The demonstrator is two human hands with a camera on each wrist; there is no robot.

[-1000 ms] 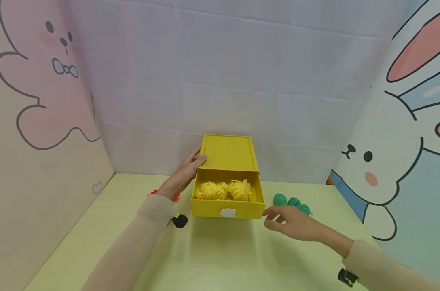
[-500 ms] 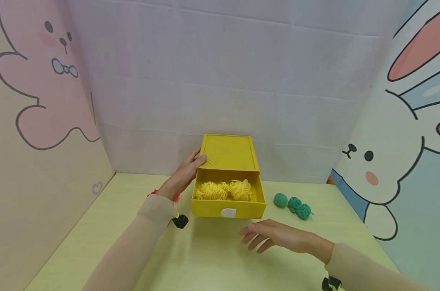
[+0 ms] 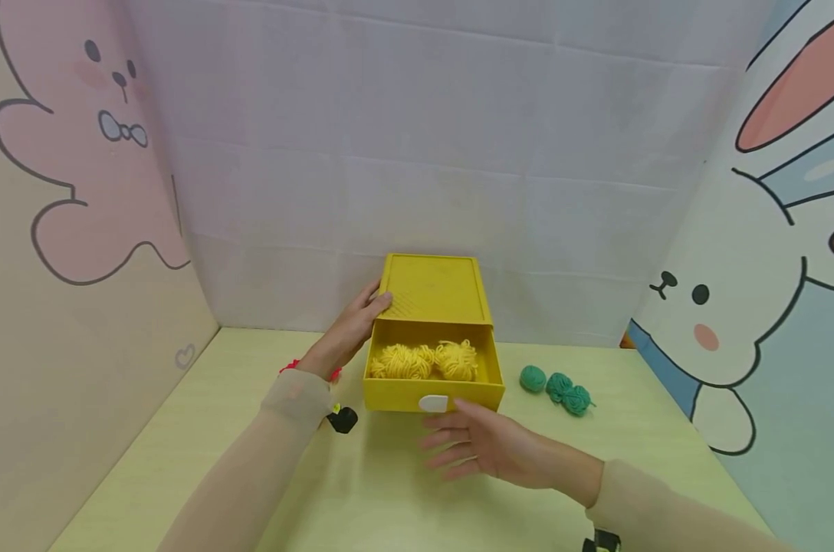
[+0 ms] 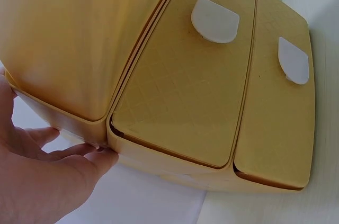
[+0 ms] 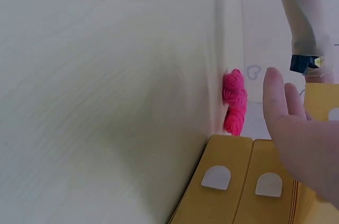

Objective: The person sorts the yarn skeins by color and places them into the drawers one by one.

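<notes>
Right hand (image 3: 505, 448) farther left (near drawer's front edge (image 3: 434, 386))

Left sleeve (image 3: 231, 468): beige, lower left
Right sleeve (image 3: 665, 506): beige, lower right
Left-wrist camera (image 3: 344, 419): black
Right-wrist camera (image 3: 602, 540): black

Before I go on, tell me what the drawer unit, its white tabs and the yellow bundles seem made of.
Drawer unit: probably plastic, satin sheen, with thin moulded edges.
White tabs: likely plastic too, smooth and evenly coloured.
Yellow bundles: yarn, matte and soft-looking, with loose looping strands; wool or acrylic, I can't tell.
</notes>
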